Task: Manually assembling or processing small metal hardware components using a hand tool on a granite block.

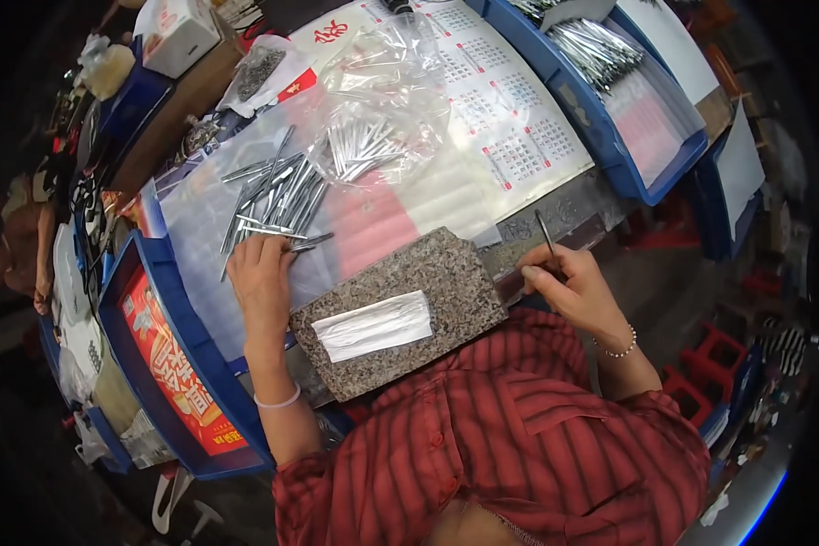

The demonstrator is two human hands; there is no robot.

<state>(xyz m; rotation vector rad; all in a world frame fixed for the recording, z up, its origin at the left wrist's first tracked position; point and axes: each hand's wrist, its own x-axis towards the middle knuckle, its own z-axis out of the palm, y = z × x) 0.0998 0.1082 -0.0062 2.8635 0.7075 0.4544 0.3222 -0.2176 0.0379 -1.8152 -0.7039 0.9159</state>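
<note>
A loose pile of slim silver metal rods (287, 196) lies on plastic sheeting in front of me, at the left. My left hand (262, 273) bends its fingers over the near end of this pile, fingertips closed at a rod; the exact grip is partly hidden. Pinched in my right hand (564, 284) is a thin dark stick-like tool (544, 229), pointing up and away, right of a speckled stone block (464, 291). On that block, close to my body, lies a flat white folded strip (373, 326), paper or cloth. Neither hand touches the block's top.
Beyond the pile, a clear plastic bag (373, 109) holds more silver rods. Blue trays stand at both sides: the right tray (651, 196) contains bundled silver pieces, the left tray (123, 300) a red printed sheet. A calendar sheet (555, 177) covers the table. Another person's arm (44, 246) shows far left.
</note>
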